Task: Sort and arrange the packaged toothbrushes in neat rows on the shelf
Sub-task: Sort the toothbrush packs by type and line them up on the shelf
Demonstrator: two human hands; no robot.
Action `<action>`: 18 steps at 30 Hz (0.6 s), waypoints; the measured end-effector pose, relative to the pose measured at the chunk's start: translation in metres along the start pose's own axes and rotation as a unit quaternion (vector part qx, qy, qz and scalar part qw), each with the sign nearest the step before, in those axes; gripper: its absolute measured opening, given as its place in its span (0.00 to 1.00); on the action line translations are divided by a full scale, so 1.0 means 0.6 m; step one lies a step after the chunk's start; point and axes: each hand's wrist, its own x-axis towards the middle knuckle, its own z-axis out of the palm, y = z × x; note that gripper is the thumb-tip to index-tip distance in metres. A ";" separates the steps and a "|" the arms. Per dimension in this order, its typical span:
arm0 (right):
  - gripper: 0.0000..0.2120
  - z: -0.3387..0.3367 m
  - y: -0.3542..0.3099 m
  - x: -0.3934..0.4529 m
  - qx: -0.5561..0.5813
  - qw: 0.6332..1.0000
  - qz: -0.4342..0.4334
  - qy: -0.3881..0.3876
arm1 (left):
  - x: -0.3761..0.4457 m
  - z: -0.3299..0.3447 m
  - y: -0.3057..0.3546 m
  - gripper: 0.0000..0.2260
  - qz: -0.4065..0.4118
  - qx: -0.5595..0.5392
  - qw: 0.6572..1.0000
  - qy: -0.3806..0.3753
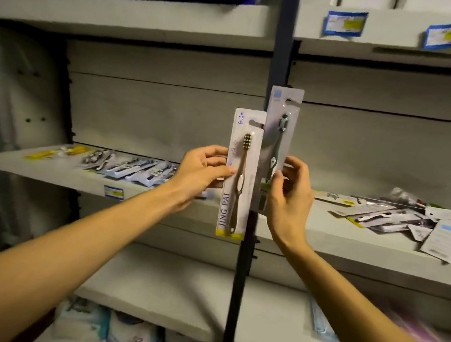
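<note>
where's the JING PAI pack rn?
Head view, centre: JING PAI pack upright in the left hand, just left of the dark-brush pack.

"JING PAI" runs in large letters up the lower left edge of the toothbrush card (pixel 239 173), the one the left hand (pixel 202 169) pinches by its side. At that card's top left corner sit two blue characters, too small to make out. The taller grey card (pixel 280 137) gripped by the right hand (pixel 289 197) carries a small blue square mark at its top left, unreadable. Blue and yellow price tags (pixel 345 23) hang on the upper shelf edge, and one more tag (pixel 113 192) on the middle shelf; their print is blurred beyond reading.
</note>
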 end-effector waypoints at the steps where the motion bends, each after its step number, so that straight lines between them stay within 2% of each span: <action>1: 0.12 0.028 -0.008 -0.015 0.007 1.000 0.006 -0.010 | -0.010 -0.036 -0.001 0.12 -0.008 -0.009 1.000 0.018; 5: 0.14 0.131 -0.027 -0.063 0.057 0.994 0.062 -0.069 | -0.042 -0.166 -0.018 0.16 -0.055 -0.012 0.995 0.088; 8: 0.17 0.208 -0.029 -0.071 0.088 0.977 0.153 -0.115 | -0.060 -0.248 -0.038 0.20 -0.089 0.009 0.988 0.129; 11: 0.16 0.283 -0.020 -0.068 0.085 0.960 0.237 -0.124 | -0.064 -0.316 -0.066 0.24 -0.118 0.029 0.979 0.165; 15: 0.15 0.372 0.010 -0.069 0.077 0.951 0.277 -0.115 | -0.043 -0.394 -0.106 0.17 -0.150 0.070 0.963 0.212; 18: 0.14 0.432 0.032 -0.053 0.093 0.934 0.306 -0.159 | -0.008 -0.449 -0.136 0.12 -0.152 0.113 0.955 0.227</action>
